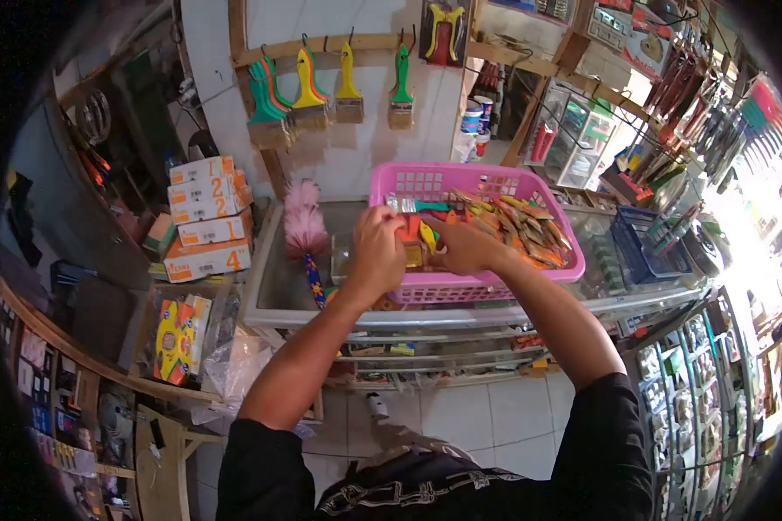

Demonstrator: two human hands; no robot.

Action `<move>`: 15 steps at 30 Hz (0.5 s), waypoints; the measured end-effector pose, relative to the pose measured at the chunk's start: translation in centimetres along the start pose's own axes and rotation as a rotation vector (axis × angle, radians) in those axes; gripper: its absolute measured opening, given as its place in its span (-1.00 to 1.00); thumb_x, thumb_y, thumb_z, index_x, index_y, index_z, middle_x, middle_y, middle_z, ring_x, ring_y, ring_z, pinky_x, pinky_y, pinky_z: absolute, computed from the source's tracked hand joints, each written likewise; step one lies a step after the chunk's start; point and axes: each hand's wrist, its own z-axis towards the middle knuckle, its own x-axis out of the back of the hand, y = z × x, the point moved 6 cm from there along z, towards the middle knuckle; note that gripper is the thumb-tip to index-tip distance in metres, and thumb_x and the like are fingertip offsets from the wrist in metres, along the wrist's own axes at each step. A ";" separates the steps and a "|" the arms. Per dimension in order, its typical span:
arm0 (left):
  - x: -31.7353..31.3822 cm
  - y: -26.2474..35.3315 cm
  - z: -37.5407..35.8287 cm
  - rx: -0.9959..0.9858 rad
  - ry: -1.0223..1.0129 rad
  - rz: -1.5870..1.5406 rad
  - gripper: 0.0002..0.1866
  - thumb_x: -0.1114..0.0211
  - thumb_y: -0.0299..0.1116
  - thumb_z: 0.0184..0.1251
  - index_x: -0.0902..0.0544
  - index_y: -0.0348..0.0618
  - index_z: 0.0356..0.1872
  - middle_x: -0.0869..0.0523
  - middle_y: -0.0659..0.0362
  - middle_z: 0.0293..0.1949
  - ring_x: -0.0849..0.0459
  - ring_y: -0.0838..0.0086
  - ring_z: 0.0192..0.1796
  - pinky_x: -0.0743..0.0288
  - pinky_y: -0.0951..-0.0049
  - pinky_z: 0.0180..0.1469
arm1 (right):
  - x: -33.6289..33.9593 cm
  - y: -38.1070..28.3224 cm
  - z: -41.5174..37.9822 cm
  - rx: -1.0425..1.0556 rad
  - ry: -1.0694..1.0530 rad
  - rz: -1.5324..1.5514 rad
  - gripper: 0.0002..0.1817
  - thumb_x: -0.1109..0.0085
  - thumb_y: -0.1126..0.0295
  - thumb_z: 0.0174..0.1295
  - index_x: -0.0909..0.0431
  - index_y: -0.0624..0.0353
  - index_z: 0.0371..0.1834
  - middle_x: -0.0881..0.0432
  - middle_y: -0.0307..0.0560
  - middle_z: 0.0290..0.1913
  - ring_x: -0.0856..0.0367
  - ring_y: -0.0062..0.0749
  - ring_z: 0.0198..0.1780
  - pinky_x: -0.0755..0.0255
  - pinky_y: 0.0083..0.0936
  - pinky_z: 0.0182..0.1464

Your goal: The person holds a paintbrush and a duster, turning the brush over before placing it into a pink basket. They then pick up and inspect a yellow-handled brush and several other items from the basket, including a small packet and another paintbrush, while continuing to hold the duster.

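A pink plastic basket [573, 260] on the glass counter holds several paintbrushes [530, 227] with orange, yellow and green handles. Over its left side, my left hand [378, 252] is closed with its fingertips on an orange paintbrush [410, 229]. My right hand [465, 247] reaches in from the other side, thumb and fingers bent around a yellow-handled paintbrush [428, 234] beside the orange one. The fingers partly cover both brushes. Just beyond the fingertips lies a green-handled paintbrush [430, 206], its metal band towards the left.
A pink feather duster [306, 221] lies left of the basket on the counter [269, 295]. Boxes [207, 217] are stacked further left. To the right stands a dark blue basket [643, 252]. Several paintbrushes [308, 87] hang from hooks on the wall behind.
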 end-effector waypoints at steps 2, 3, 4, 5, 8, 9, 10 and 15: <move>0.3 -0.3 -0.5 0.079 0.026 0.101 -0.69 -0.21 -0.52 0.28 -0.71 -0.23 0.02 -0.60 -0.01 0.15 -0.51 0.06 0.34 -0.30 0.00 0.41 | 0.0 -0.1 2.2 0.090 -0.060 -0.013 -0.10 -0.41 0.17 0.26 -0.18 0.21 0.61 -0.73 0.31 0.09 -0.71 0.14 0.16 -0.56 -0.09 0.18; 0.5 -0.2 -0.4 0.085 0.066 0.179 -0.65 -0.24 -0.48 0.28 -0.68 -0.20 0.10 -0.61 0.05 0.17 -0.49 0.13 0.39 -0.24 -0.01 0.44 | -0.1 0.2 3.2 0.098 -0.084 -0.060 -0.11 -0.41 0.17 0.26 -0.19 0.21 0.60 -0.73 0.31 0.10 -0.71 0.15 0.16 -0.57 -0.09 0.19; 0.4 -0.3 -0.3 0.097 0.055 0.189 -0.63 -0.25 -0.47 0.29 -0.67 -0.20 0.12 -0.61 0.05 0.17 -0.49 0.13 0.39 -0.25 0.00 0.43 | -0.4 0.6 4.2 0.101 -0.109 -0.104 -0.12 -0.40 0.17 0.27 -0.20 0.21 0.60 -0.73 0.32 0.11 -0.72 0.16 0.15 -0.57 -0.08 0.19; 0.3 -0.5 -0.4 0.111 0.042 0.194 -0.62 -0.25 -0.47 0.29 -0.66 -0.19 0.14 -0.61 0.06 0.17 -0.50 0.13 0.38 -0.26 0.00 0.42 | -0.9 1.5 5.4 0.064 -0.076 -0.114 -0.17 -0.39 0.17 0.27 -0.26 0.22 0.56 -0.72 0.34 0.12 -0.72 0.18 0.15 -0.57 -0.08 0.20; 0.3 -0.3 -0.3 0.124 0.023 0.190 -0.61 -0.25 -0.46 0.29 -0.63 -0.18 0.16 -0.60 0.07 0.18 -0.51 0.14 0.36 -0.28 0.02 0.38 | -2.4 3.2 6.8 0.061 0.017 0.104 -0.24 -0.39 0.16 0.27 -0.38 0.25 0.49 -0.71 0.38 0.11 -0.70 0.19 0.17 -0.56 -0.08 0.22; 0.3 -0.2 -0.3 0.120 0.021 0.184 -0.62 -0.25 -0.46 0.29 -0.64 -0.18 0.15 -0.60 0.07 0.18 -0.52 0.14 0.35 -0.28 0.02 0.38 | -2.3 3.5 7.1 0.061 0.009 0.101 -0.27 -0.39 0.16 0.28 -0.41 0.27 0.45 -0.71 0.38 0.10 -0.70 0.19 0.17 -0.56 -0.08 0.22; 0.3 -0.3 -0.3 0.118 0.020 0.178 -0.62 -0.25 -0.46 0.29 -0.64 -0.19 0.14 -0.60 0.08 0.18 -0.52 0.14 0.35 -0.28 0.02 0.38 | -2.3 3.8 7.5 0.062 -0.001 0.097 -0.30 -0.39 0.16 0.28 -0.45 0.29 0.42 -0.71 0.39 0.09 -0.70 0.19 0.17 -0.56 -0.09 0.22; -0.1 -0.7 -0.3 0.154 0.018 0.135 -0.66 -0.25 -0.47 0.29 -0.67 -0.12 0.09 -0.59 0.09 0.19 -0.52 0.11 0.34 -0.33 0.01 0.35 | -3.6 4.2 8.5 0.156 0.044 0.061 -0.45 -0.34 0.16 0.29 -0.57 0.44 0.13 -0.68 0.47 0.09 -0.65 0.35 0.19 -0.53 0.04 0.24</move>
